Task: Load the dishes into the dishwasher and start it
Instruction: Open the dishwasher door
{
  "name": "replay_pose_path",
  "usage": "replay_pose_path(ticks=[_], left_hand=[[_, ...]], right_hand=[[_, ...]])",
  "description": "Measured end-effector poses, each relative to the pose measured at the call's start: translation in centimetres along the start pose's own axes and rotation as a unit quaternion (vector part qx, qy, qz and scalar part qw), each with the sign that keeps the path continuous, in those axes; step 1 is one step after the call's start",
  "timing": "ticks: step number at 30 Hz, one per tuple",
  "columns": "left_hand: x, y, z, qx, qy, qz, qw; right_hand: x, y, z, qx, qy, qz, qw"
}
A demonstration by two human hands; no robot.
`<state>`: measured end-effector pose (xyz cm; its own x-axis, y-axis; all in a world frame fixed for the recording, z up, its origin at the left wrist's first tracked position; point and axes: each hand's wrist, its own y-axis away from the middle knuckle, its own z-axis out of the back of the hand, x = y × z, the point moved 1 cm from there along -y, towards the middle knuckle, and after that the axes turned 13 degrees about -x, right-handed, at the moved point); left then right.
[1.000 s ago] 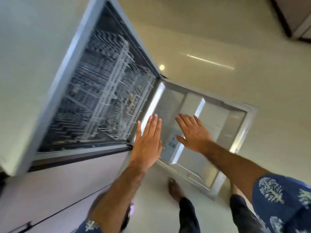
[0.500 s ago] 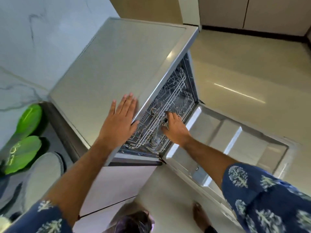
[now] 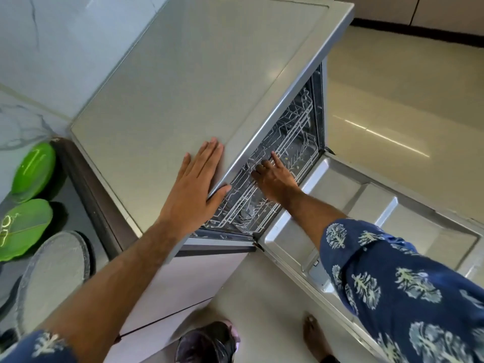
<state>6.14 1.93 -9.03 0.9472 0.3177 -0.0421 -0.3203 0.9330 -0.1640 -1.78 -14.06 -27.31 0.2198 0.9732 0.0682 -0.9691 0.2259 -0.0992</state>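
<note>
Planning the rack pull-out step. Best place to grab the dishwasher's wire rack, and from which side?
Grip the front rail of the wire rack, coming in from the open door side, hand over the lowered door. The dishwasher top covers the rack from above, so only its front edge is exposed. The right hand is already there; whether it grips is unclear. The left hand rests flat on top, likely bracing.

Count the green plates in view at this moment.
2. One green plate lies on the counter at far left; the other green plate lies just nearer the person, beside a grey plate. More may be out of frame.
</note>
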Motion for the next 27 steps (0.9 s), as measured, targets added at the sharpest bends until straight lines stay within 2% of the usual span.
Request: replay_pose_path(ticks=[5, 14, 19, 23, 27], left_hand=[[-0.5, 0.0, 0.3, -0.003, 0.01, 0.003, 1.0], [-1.0, 0.5, 0.3, 0.021, -0.019, -0.02, 0.999], [-3.5, 0.9, 0.4, 0.009, -0.065, 0.034, 0.997], [-5.1, 1.6, 0.4, 0.002, -0.06, 0.081, 0.995], [-5.8, 2.1, 0.2, 0.014, -0.059, 0.107, 0.992]], right_hand=[[-0.7, 3.5, 0.5, 0.018, 0.008, 0.01, 1.0], [-4.2, 17.9, 3.0, 0.059, 0.021, 0.043, 0.997], [-4.9, 23.4, 5.2, 0.121, 0.016, 0.016, 0.992], [-5.6, 27.1, 6.6, 0.155, 0.015, 0.005, 0.988], [-6.4, 30.5, 6.6, 0.15, 0.017, 0.013, 0.988]])
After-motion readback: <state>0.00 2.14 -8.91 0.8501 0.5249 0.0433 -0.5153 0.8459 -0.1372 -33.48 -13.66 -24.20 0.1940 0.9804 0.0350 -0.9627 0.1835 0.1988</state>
